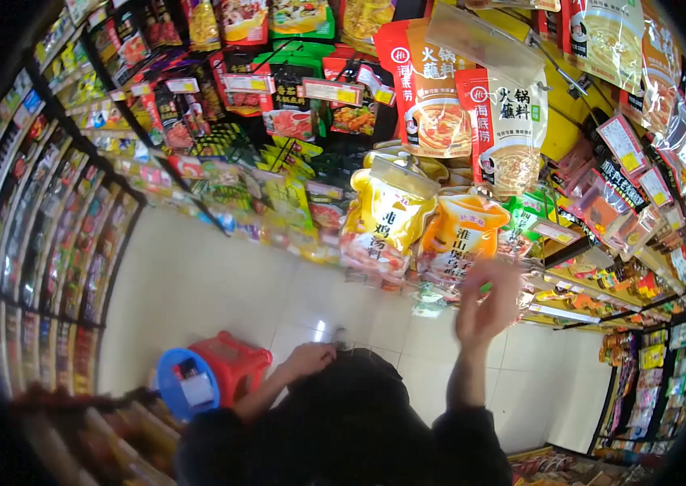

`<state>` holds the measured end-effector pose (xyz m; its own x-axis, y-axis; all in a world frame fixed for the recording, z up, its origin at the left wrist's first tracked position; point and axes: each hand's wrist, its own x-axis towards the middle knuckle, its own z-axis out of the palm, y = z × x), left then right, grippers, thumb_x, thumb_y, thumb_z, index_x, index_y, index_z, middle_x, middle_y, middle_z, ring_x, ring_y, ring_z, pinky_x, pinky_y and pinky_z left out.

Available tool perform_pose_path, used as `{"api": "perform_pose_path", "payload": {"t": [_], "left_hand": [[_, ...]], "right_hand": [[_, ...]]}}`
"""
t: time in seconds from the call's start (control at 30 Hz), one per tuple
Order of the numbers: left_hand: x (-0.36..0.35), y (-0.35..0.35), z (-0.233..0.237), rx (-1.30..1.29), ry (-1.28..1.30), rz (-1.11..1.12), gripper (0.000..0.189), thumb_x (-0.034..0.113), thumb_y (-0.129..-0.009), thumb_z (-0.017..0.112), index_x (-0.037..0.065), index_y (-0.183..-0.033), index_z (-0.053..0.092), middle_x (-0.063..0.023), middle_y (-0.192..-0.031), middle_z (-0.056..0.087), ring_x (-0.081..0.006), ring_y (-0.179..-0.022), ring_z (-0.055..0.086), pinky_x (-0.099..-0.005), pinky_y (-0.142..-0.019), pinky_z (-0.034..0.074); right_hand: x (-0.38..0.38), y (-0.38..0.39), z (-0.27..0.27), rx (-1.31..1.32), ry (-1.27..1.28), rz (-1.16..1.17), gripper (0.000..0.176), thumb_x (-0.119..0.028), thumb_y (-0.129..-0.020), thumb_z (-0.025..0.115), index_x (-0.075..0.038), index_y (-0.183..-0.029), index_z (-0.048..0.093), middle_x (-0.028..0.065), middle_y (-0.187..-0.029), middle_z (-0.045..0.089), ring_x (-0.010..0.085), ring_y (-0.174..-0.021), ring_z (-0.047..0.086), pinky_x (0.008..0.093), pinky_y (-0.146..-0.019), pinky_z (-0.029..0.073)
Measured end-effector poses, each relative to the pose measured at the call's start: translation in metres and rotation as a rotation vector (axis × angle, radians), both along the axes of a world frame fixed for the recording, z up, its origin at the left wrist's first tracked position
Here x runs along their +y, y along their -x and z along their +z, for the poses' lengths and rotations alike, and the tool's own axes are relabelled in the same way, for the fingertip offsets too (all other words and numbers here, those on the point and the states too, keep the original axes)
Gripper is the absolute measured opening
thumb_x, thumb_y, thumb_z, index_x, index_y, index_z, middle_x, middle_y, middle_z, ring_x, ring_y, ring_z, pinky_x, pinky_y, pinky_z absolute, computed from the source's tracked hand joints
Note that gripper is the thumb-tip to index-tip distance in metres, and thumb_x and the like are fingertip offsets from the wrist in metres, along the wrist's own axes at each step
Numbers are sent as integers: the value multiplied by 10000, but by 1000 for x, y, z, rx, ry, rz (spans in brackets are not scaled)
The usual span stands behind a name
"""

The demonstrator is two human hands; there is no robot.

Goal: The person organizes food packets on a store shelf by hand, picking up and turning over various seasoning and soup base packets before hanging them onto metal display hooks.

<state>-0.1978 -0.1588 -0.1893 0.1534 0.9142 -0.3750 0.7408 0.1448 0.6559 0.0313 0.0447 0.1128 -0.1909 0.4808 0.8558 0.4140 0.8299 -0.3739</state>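
Observation:
My right hand (488, 304) is raised at the front of the rack, smeared by motion, with its fingers bent. It overlaps the lower right of an orange soup pouch (460, 235) that hangs there. I cannot tell whether the fingers hold anything. Left of that pouch hangs a gold soup pouch (387, 215), and on its right a green-and-white packet (525, 223). Above them are two hot pot dipping sauce pouches, one orange and red (437, 101), one white and red (513, 130). Low by my body, my left hand (312, 358) is closed, fingers curled in.
A red plastic stool (233, 364) and a blue bucket (171, 377) with packets in it stand on the tiled floor (197, 275) to my left. Shelves of goods (51, 243) line the left side. More hanging packets (610, 194) and price tags stick out at the right.

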Motion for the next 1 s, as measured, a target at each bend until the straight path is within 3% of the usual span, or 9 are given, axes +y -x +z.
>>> {"api": "perform_pose_path", "payload": {"t": [0.1,0.23,0.4,0.63,0.73,0.77,0.83,0.93,1.0], "left_hand": [[-8,-15,-2,20,34,-16,220,248,-945,533,138,-1039,698,-167,-965,716,-385,-929,682,-497,-822,544],[-22,-39,27,196,266,-58,249,247,-930,526,124,-1037,714,-198,-977,729,-418,-937,697,-536,-820,545],[-79,-30,39,235,425,-36,322,310,-934,516,91,-1058,717,-243,-1036,718,-433,-989,690,-551,-859,537],[-99,-13,72,138,354,-24,345,308,-968,469,81,-1056,714,-242,-1037,716,-420,-993,688,-529,-895,527],[-72,19,-2,-69,273,-144,325,293,-972,460,92,-1042,705,-214,-1022,723,-402,-991,691,-520,-877,530],[-46,28,-4,-179,580,-88,304,290,-970,479,81,-1033,691,-187,-1011,725,-391,-980,692,-488,-835,544],[-19,30,-2,112,31,79,265,247,-975,489,62,-998,677,-181,-975,735,-338,-892,714,-436,-769,558],[21,56,38,-349,-149,348,246,220,-996,485,57,-943,662,-131,-822,716,-241,-712,684,-352,-647,536],[20,77,41,-856,37,616,232,199,-1003,487,69,-902,650,-74,-730,654,-176,-639,627,-291,-587,486]], "right_hand": [[-38,8,-82,-77,259,321,292,28,-784,666,-101,-1036,741,84,-976,675,213,-743,661,296,-639,540],[-87,11,-186,-143,831,443,231,16,-831,678,-101,-1013,760,89,-864,651,194,-681,642,325,-620,526],[-133,-16,-332,-299,965,440,198,-44,-877,674,-93,-1050,758,107,-891,669,215,-700,665,318,-642,539],[-163,-5,-325,-245,1338,657,183,-98,-952,653,-73,-1117,728,96,-968,673,189,-814,691,328,-737,556],[-166,22,-321,-249,1418,740,231,-159,-1000,623,-65,-1204,677,77,-1041,672,165,-886,675,330,-796,557],[-162,33,-323,-254,1422,755,254,-183,-1016,613,-64,-1237,657,71,-1071,671,157,-912,669,330,-815,557],[-155,54,-334,-129,1691,845,411,-258,-1038,603,-121,-1415,508,81,-1217,631,172,-1055,636,329,-887,545],[-158,107,-353,319,1851,1036,504,-341,-1048,580,-131,-1476,416,85,-1273,601,196,-1131,612,355,-937,526],[-158,150,-369,481,1844,1226,530,-420,-1063,514,-77,-1455,420,90,-1287,601,213,-1178,600,380,-979,503]]}}
